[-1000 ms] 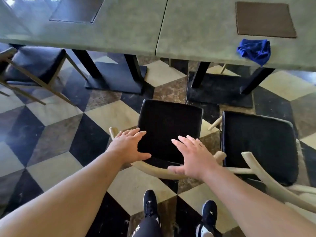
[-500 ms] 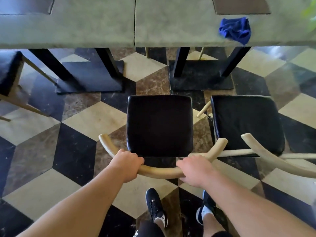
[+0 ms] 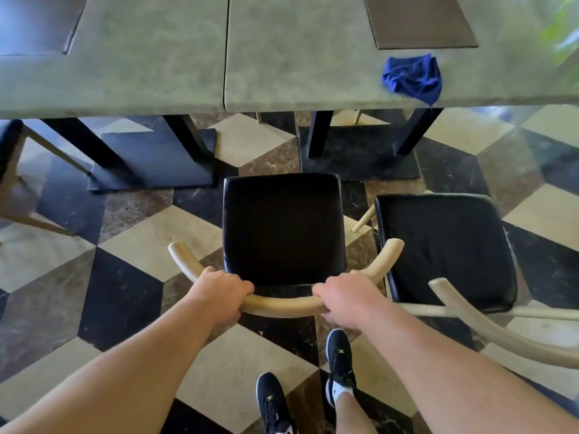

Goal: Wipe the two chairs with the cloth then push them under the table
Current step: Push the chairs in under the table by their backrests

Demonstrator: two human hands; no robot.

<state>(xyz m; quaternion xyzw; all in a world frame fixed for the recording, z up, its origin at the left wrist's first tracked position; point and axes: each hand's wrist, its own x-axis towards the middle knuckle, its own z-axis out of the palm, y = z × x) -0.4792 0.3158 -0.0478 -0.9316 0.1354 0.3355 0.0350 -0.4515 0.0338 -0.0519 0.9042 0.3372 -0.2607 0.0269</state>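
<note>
At the curved back rail (image 3: 282, 307) of the near chair (image 3: 282, 228), the left hand (image 3: 221, 296) and right hand (image 3: 344, 300) each clamp around the wood. This chair stands clear of the counter (image 3: 150, 57), and so does the second chair (image 3: 445, 245) just to its right. The cloth (image 3: 413, 76) lies on the counter edge, so wiping appears finished and both pushes remain.

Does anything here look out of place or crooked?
The blue cloth lies crumpled at the table's near edge, one corner drooping over it. The right chair looks turned at an angle, unlike the middle chair, squared to the table.
</note>
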